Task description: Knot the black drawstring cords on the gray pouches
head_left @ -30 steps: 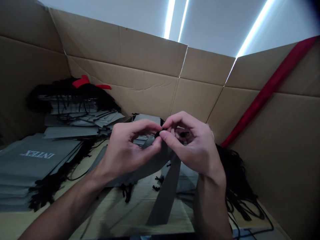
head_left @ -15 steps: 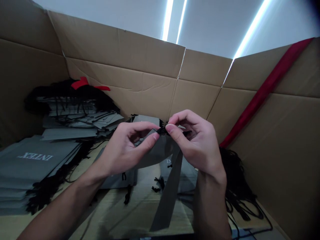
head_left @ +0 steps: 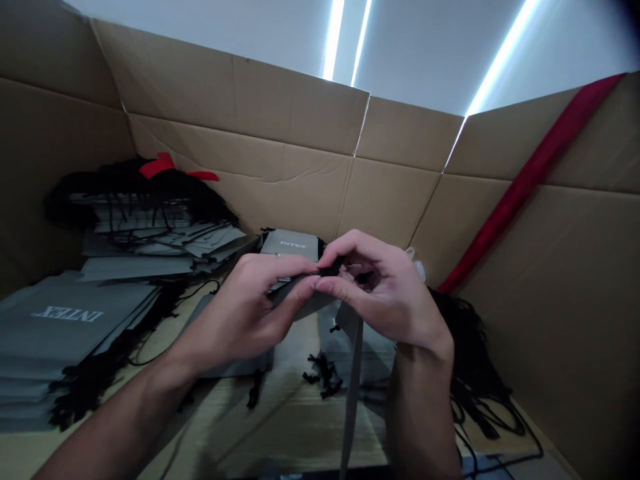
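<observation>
The right hand (head_left: pixel 383 287) has its thumb and forefinger pinched on a short length of soft black cord (head_left: pixel 331 268); the left hand (head_left: pixel 265 293), its tips meeting the right's, looks clamped on the edge of a limp grey fabric piece (head_left: pixel 353 393). Exactly where cord passes cloth between those fingertips, I can't make out from here. The fabric sags beneath both thumbs and hangs edge-on below the right palm, held clear of the pale wooden tabletop (head_left: pixel 280 413).

For this fine work, I'd say the left should keep its pinch steady and close while the right moves the cord in small turns; soft cord probably slips if the pads ease too soon. Letting the cloth hang straight, without twisting, should help too.

Just below the grip, knotted black cord ends (head_left: pixel 325 368) could snag the hanging fabric, so I'd keep it lifted. Left of the grip stand stacked grey pouches with white lettering (head_left: pixel 90 293); right of it lies a tangled heap of black cords (head_left: pixel 473 347).
</observation>
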{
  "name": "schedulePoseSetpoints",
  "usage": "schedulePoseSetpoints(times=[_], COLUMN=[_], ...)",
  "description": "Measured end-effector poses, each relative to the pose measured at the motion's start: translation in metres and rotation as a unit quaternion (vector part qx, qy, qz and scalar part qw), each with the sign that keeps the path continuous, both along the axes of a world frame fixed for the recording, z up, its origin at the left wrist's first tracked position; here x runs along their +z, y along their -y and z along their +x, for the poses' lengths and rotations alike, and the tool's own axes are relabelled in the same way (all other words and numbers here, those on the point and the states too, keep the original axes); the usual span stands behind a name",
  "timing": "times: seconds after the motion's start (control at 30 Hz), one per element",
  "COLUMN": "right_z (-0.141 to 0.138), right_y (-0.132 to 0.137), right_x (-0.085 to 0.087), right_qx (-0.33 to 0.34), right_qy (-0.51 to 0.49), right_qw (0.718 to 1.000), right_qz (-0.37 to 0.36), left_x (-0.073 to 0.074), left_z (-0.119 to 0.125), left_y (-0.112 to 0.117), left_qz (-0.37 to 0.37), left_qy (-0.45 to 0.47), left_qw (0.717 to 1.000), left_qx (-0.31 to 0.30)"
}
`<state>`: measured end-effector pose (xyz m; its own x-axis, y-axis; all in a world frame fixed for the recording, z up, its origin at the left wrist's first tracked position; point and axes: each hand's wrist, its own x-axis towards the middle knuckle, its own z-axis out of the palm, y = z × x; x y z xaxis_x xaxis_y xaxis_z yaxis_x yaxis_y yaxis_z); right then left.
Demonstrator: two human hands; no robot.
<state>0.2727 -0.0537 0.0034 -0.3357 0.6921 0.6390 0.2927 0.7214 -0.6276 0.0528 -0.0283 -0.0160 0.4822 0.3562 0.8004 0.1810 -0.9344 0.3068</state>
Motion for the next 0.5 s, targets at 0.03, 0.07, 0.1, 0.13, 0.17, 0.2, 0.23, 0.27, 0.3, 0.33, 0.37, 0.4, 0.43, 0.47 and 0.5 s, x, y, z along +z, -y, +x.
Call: schedulePoseSetpoints(times=[0.03, 0.07, 0.1, 0.13, 0.17, 0.2, 0.23, 0.27, 0.3, 0.33, 0.37, 0.4, 0.43, 0.47, 0.5], right_z=[0.001, 0.002, 0.003, 0.005, 0.007, 0.008, 0.01, 0.011, 0.012, 0.012, 0.012, 0.011, 0.009, 0.008, 0.006], right_y=[0.0, 0.0, -0.001, -0.001, -0.001, -0.002, -0.003, -0.003, -0.005, -0.006, -0.007, -0.008, -0.009, -0.01, -0.01], right_x=[0.0, 0.0, 0.0, 0.0, 0.0, 0.0, -0.001, -0.001, -0.002, -0.002, -0.003, -0.003, -0.003, -0.004, -0.004], right_qx=[0.005, 0.009, 0.01, 0.01, 0.011, 0.015, 0.024, 0.035, 0.05, 0.067, 0.083, 0.094, 0.102, 0.106, 0.106], right_qy=[0.0, 0.002, 0.004, 0.006, 0.007, 0.006, 0.004, 0.001, -0.003, -0.008, -0.013, -0.017, -0.021, -0.025, -0.028], right_qw=[1.0, 1.0, 1.0, 1.0, 1.0, 1.0, 1.0, 0.999, 0.999, 0.998, 0.996, 0.995, 0.994, 0.994, 0.994], right_qz=[-0.001, -0.002, -0.003, -0.005, -0.007, -0.008, -0.008, -0.007, -0.003, 0.003, 0.01, 0.016, 0.02, 0.021, 0.021], left_x=[0.0, 0.0, 0.0, 0.001, 0.001, 0.002, 0.003, 0.004, 0.005, 0.005, 0.006, 0.006, 0.006, 0.006, 0.006], left_z=[0.0, 0.0, 0.0, 0.0, -0.001, -0.002, -0.004, -0.006, -0.009, -0.012, -0.015, -0.018, -0.02, -0.021, -0.022], left_y=[0.0, 0.001, 0.002, 0.003, 0.003, 0.004, 0.004, 0.004, 0.003, 0.002, 0.001, 0.0, -0.001, -0.002, -0.001], left_qz=[0.008, 0.013, 0.015, 0.016, 0.013, 0.011, 0.007, 0.002, -0.006, -0.017, -0.029, -0.04, -0.047, -0.045, -0.036], left_qy=[-0.002, -0.003, -0.006, -0.009, -0.014, -0.019, -0.023, -0.028, -0.035, -0.043, -0.048, -0.051, -0.053, -0.053, -0.051], left_qw=[1.0, 1.0, 1.0, 1.0, 1.0, 1.0, 1.0, 0.999, 0.999, 0.998, 0.996, 0.995, 0.993, 0.993, 0.994], left_qx=[-0.001, 0.001, 0.003, 0.003, 0.003, -0.001, -0.008, -0.016, -0.028, -0.043, -0.062, -0.081, -0.094, -0.095, -0.086])
